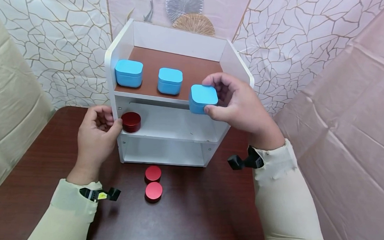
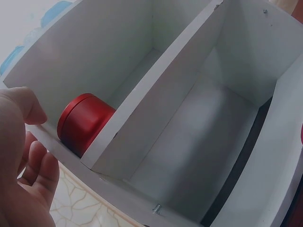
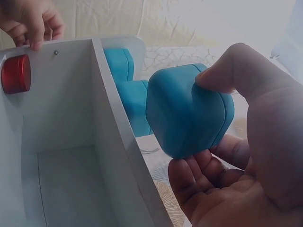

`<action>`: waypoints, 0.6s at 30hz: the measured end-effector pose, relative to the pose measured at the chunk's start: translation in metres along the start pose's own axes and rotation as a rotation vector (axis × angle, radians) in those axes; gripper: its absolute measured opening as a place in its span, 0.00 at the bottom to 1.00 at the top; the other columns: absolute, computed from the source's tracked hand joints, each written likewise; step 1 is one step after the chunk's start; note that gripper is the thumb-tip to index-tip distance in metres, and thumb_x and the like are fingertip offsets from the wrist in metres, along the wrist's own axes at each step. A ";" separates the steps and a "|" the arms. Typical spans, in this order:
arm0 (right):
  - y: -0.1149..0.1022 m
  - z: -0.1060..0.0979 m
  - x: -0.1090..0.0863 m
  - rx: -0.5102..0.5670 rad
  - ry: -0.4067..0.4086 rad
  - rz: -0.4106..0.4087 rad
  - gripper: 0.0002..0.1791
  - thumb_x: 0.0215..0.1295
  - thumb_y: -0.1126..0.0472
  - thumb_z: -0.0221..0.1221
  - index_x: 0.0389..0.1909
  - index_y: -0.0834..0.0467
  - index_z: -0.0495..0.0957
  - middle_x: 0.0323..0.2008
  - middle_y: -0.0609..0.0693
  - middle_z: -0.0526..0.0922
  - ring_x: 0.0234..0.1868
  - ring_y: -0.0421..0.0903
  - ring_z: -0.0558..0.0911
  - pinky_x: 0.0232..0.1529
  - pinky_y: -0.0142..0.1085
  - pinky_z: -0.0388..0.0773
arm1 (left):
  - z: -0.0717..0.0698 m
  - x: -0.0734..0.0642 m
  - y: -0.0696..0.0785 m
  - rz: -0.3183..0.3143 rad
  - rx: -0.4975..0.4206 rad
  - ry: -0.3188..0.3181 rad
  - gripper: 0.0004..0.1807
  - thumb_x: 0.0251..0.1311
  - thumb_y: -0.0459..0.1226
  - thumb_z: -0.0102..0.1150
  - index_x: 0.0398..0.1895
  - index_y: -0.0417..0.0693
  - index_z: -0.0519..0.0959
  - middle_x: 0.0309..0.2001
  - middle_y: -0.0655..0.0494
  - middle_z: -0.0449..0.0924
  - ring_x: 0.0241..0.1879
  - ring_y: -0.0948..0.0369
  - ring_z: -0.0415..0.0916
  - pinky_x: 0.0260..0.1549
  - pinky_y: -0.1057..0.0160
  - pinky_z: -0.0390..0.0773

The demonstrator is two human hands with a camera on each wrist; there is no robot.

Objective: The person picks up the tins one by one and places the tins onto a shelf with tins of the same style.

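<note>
My right hand (image 1: pixel 242 106) pinches a blue square box with rounded corners and a lid (image 1: pixel 202 95), between thumb and fingers. The box is at the front right edge of the top level of a white shelf unit (image 1: pixel 171 138). On that brown top surface stand two more blue boxes, one at the left end (image 1: pixel 128 74) and one near the middle (image 1: pixel 169 81). My left hand (image 1: pixel 96 138) holds the unit's left side panel, thumb at its front edge. Beside that thumb, a dark red round tin (image 2: pixel 87 124) sits at the left end of the middle level.
Two red round tins, one farther back (image 1: pixel 153 174) and one nearer (image 1: pixel 153 191), rest on the dark brown table (image 1: pixel 203 212) in front of the unit. Patterned cloth (image 1: pixel 52 34) hangs behind, with cloth walls at both sides.
</note>
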State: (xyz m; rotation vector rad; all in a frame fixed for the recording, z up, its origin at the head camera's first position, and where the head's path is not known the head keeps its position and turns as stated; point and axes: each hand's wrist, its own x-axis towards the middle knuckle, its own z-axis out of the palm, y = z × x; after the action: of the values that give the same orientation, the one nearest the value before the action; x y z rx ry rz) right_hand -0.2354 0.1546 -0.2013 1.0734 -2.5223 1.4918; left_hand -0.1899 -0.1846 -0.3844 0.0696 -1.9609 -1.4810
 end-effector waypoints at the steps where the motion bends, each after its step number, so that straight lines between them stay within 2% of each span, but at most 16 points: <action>1: 0.000 0.000 0.001 -0.008 0.001 0.006 0.25 0.57 0.69 0.70 0.56 0.58 0.77 0.45 0.55 0.81 0.42 0.55 0.80 0.43 0.36 0.82 | 0.000 0.000 0.000 0.001 0.000 -0.001 0.20 0.65 0.37 0.68 0.58 0.47 0.75 0.42 0.62 0.74 0.43 0.62 0.74 0.38 0.75 0.76; 9: 0.004 -0.003 0.008 -0.039 0.015 0.025 0.25 0.58 0.67 0.70 0.57 0.58 0.77 0.44 0.55 0.81 0.43 0.54 0.80 0.44 0.35 0.81 | 0.000 0.000 0.000 0.010 -0.013 0.003 0.20 0.64 0.36 0.68 0.57 0.46 0.75 0.42 0.62 0.74 0.42 0.61 0.74 0.38 0.74 0.76; 18: 0.004 -0.005 0.019 -0.106 0.022 0.047 0.23 0.59 0.64 0.69 0.56 0.55 0.77 0.45 0.53 0.82 0.44 0.52 0.81 0.47 0.39 0.81 | 0.000 0.000 0.001 0.006 -0.002 0.002 0.20 0.65 0.35 0.68 0.58 0.46 0.75 0.42 0.61 0.74 0.42 0.61 0.74 0.38 0.74 0.76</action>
State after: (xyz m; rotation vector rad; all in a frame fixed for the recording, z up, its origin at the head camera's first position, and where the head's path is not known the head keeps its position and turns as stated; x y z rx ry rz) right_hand -0.2530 0.1492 -0.1951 0.9849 -2.5956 1.3551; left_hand -0.1896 -0.1839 -0.3842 0.0645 -1.9559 -1.4788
